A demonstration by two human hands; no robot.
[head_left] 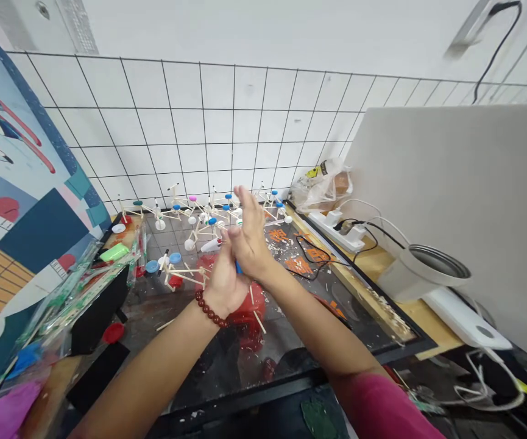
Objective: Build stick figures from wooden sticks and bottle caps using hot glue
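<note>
Though unclear, left hand point(223, 284) against right hand point(249, 239).

L: red bead bracelet point(208, 310); R: magenta sleeve point(382, 408).

White tiles point(217, 134) black-gridded, bracelet point(208, 310) dark red, caps point(152, 266) blue.

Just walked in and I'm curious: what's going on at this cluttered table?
A person presses the left hand, wearing a red bead bracelet, against the right hand above a dark mat. A small blue piece shows between the palms; the grip is hidden. Behind, stick-and-cap models stand by the tiled wall.
</note>
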